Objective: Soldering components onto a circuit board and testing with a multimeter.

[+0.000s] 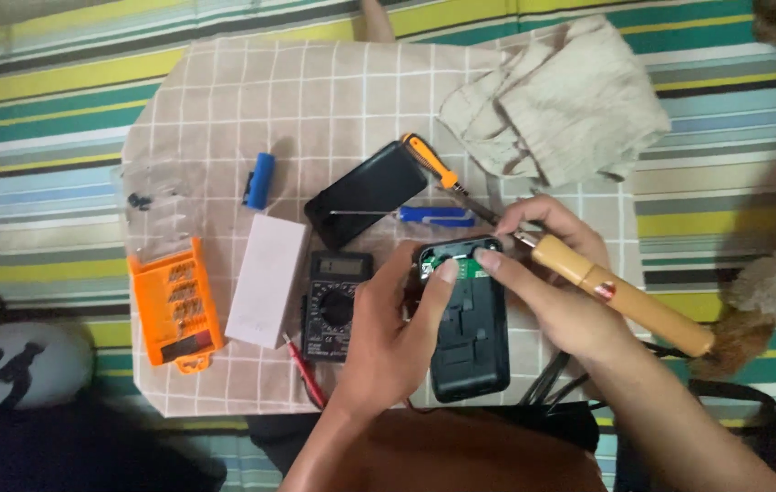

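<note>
Here the left hand (388, 333) pinches the opened phone (467, 319); right hand (552, 273) grips a soldering iron (625, 296).

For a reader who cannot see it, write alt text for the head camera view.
Two bare hands work on an opened black phone; the left hand steadies it while the right hand holds a wooden-handled soldering iron. A multimeter, screwdrivers and an orange bit case lie on checked cloth.
</note>
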